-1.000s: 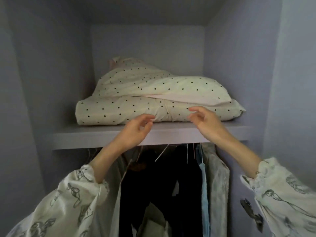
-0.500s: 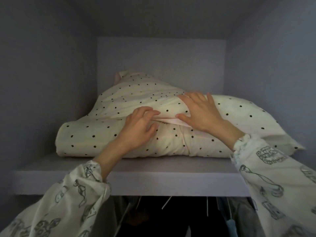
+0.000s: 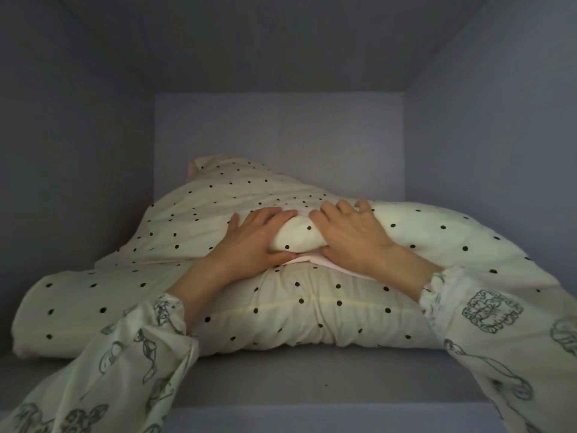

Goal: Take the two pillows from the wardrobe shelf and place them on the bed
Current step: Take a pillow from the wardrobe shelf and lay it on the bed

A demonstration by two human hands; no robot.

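Observation:
Two cream pillows with black dots lie stacked on the wardrobe shelf (image 3: pixel 327 382). The upper pillow (image 3: pixel 218 210) rests on the lower pillow (image 3: pixel 296 310), and a pink inner edge shows between them. My left hand (image 3: pixel 253 242) and my right hand (image 3: pixel 352 235) both clutch the front edge of the upper pillow, fingers on top and thumbs tucked under it. A bunched fold of the upper pillow bulges between the two hands. The bed is out of view.
Grey-lilac wardrobe walls (image 3: pixel 78 182) close in left, right and behind, with the ceiling panel (image 3: pixel 281 42) above. My patterned sleeves (image 3: pixel 125 370) reach across the front of the shelf.
The view has moved closer to the shelf. Both hands slid onto the upper pillow and closed on its front edge, squeezing a fold between them.

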